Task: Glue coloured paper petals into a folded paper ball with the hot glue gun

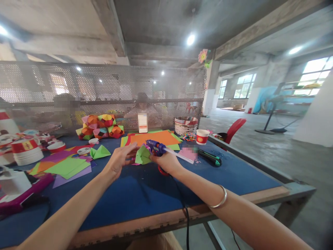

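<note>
My right hand (166, 161) grips a blue glue gun (155, 146) with a clear glue stick sticking out to the right; its black cord (185, 211) runs down over the table's front edge. The gun's nozzle points at a folded green paper piece (142, 155). My left hand (120, 160) holds that green piece from the left, fingers pinched on its edge. Both hands hover just above the blue table mat (145, 191), near its middle.
Loose coloured paper sheets (65, 166) lie at the left, an orange and green stack (153, 138) behind. A folded green shape (100, 152), a multicoloured paper ball cluster (100, 125), stacked paper cups (26, 151), a red cup (202, 136), a basket (185, 125) and a green cutter (210, 158) stand around. A mesh screen (104, 93) backs the table.
</note>
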A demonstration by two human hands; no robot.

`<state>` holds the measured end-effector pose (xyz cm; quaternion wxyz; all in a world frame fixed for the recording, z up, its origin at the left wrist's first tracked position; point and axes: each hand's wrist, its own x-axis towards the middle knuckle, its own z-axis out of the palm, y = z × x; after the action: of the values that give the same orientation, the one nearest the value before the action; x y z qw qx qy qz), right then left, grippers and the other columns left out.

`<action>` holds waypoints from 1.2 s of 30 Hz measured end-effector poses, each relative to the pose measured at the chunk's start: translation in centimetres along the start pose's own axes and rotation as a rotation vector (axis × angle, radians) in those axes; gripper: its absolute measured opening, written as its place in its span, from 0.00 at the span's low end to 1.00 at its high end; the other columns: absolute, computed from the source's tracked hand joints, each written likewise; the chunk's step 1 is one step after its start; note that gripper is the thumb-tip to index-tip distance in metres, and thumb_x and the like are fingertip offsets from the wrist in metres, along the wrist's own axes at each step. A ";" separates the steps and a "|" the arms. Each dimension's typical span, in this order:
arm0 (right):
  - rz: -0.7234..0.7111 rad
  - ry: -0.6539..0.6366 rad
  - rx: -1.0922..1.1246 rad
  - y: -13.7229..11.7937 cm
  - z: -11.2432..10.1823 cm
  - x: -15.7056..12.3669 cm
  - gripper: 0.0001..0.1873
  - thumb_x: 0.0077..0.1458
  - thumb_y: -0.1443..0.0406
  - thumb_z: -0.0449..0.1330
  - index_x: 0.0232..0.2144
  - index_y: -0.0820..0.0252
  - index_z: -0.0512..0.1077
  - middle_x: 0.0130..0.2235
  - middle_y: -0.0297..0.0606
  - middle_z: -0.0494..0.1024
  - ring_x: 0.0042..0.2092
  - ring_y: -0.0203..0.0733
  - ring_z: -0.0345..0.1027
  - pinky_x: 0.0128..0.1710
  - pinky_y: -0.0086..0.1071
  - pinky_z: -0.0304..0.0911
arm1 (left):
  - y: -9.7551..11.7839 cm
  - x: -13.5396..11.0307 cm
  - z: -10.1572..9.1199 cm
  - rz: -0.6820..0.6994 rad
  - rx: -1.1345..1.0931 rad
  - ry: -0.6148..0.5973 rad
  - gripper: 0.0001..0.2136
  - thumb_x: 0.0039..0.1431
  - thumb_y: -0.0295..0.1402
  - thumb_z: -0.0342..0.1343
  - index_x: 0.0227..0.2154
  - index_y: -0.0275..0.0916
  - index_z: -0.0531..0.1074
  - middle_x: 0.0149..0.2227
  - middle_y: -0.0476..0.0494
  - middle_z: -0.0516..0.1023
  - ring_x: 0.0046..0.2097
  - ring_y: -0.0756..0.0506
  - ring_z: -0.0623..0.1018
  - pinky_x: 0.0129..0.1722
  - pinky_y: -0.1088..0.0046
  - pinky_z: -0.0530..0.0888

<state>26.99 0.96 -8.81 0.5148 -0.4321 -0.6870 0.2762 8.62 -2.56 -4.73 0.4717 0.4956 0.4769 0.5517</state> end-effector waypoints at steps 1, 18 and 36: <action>-0.010 0.000 -0.002 -0.1 -0.1 0.0 0.15 0.45 0.65 0.64 0.38 0.55 0.81 0.35 0.34 0.84 0.37 0.45 0.76 0.41 0.34 0.71 | 0.0 0.0 0.0 0.009 0.049 0.009 0.19 0.37 0.45 0.71 0.29 0.34 0.83 0.30 0.40 0.83 0.32 0.45 0.79 0.31 0.72 0.75; -0.045 0.081 -0.123 -0.2 0.1 -0.3 0.04 0.44 0.64 0.63 0.25 0.54 0.70 0.26 0.33 0.77 0.30 0.42 0.70 0.34 0.34 0.67 | -1.8 1.5 -1.3 0.299 0.671 0.023 0.09 0.44 0.38 0.59 0.17 0.40 0.77 0.17 0.48 0.77 0.22 0.46 0.72 0.26 0.73 0.65; -0.044 0.061 -0.210 0.3 0.2 -0.2 0.03 0.45 0.65 0.63 0.27 0.55 0.72 0.28 0.35 0.79 0.31 0.43 0.72 0.34 0.34 0.66 | -1.9 0.5 -0.2 0.347 0.950 -0.035 0.07 0.48 0.34 0.59 0.20 0.41 0.70 0.21 0.48 0.74 0.27 0.45 0.73 0.30 0.70 0.65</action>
<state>26.92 0.93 -9.20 0.4935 -0.4767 -0.7054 0.1779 8.49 -1.85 -6.60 0.1034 0.7367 0.5778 0.3358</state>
